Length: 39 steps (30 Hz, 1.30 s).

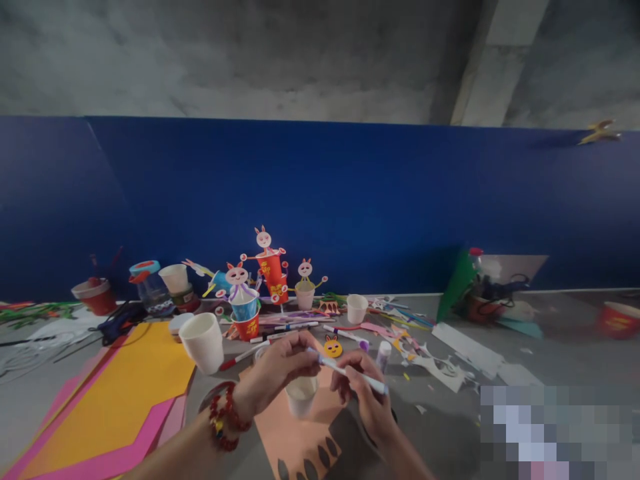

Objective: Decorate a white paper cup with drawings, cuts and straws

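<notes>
Both my hands meet over a small white paper cup that stands on a peach paper sheet. My left hand, with a red bead bracelet on the wrist, pinches the left end of a white marker. My right hand grips the same marker nearer its other end. The marker lies almost level just above the cup's rim. Whether its cap is on is not clear.
A larger white cup stands left on yellow and pink paper sheets. Behind are cup bunny figures, loose markers, a glue stick, a jar, paper scraps and a blue wall panel.
</notes>
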Tool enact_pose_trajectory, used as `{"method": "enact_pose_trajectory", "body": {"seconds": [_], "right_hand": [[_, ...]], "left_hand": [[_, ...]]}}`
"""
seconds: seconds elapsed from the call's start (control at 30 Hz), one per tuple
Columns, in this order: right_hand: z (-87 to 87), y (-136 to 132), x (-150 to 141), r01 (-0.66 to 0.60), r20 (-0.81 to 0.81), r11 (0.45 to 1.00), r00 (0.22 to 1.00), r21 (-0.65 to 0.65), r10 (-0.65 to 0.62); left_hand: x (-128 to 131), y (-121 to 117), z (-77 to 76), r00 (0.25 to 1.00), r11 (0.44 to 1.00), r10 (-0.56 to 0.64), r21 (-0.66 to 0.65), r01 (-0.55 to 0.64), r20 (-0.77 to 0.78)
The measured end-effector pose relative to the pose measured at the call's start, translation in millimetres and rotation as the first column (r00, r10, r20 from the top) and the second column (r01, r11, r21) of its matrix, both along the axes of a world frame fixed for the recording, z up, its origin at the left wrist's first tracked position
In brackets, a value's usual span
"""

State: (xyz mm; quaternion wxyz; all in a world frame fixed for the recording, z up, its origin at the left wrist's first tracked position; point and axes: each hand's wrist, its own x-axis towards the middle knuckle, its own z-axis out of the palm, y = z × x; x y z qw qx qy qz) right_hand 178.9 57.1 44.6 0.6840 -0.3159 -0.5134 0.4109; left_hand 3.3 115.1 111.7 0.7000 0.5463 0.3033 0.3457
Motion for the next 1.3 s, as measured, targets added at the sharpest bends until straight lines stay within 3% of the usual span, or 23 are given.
{"method": "enact_pose_trajectory", "body": {"seconds": [0.13, 0.27, 0.5, 0.67, 0.87, 0.97, 1.07, 1.2, 1.3], "right_hand": [[-2.6, 1, -3, -0.055, -0.131, 0.997, 0.99, -0.053, 0.048], [-5.7, 3, -9, -0.111, -0.31, 0.991, 0.947, -0.079, 0.081], [-5.7, 6, -14, -0.079, -0.411, 0.991, 0.911, -0.111, 0.026], [-0.9, 7, -16, -0.101, -0.486, 0.982, 0.874, -0.162, 0.009], [0.2, 5, -20, -0.066, -0.536, 0.976, 0.842, -0.205, -0.055], [-5.7, 5, -19, -0.067, -0.508, 0.976, 0.86, -0.208, -0.049], [-15.2, 4, -18, -0.074, -0.386, 0.976, 0.923, -0.206, -0.012], [-21.5, 3, -20, -0.132, -0.129, 0.972, 0.986, -0.193, 0.108], [-18.2, 7, -17, -0.066, 0.02, 0.987, 0.997, -0.145, 0.07]], "left_hand": [[-4, -2, 3.9, 0.98, 0.984, -0.071, 0.147, 0.099, -0.184], [-1, -7, 12.0, 0.96, 0.966, -0.04, 0.235, 0.108, -0.278], [14, -19, 2.9, 0.968, 0.951, 0.073, 0.308, 0.004, -0.239], [22, -22, -0.7, 0.949, 0.887, 0.193, 0.457, -0.059, -0.251], [24, -27, -11.1, 0.976, 0.926, 0.132, 0.372, -0.06, -0.173], [22, -29, -18.3, 0.98, 0.938, 0.117, 0.342, -0.056, -0.161], [12, -34, -22.4, 0.958, 0.914, 0.091, 0.404, 0.028, -0.273], [-14, -41, -29.2, 0.857, 0.769, 0.237, 0.627, 0.121, -0.457], [-42, -37, -38.5, 0.792, 0.676, 0.419, 0.735, 0.055, -0.445]]}}
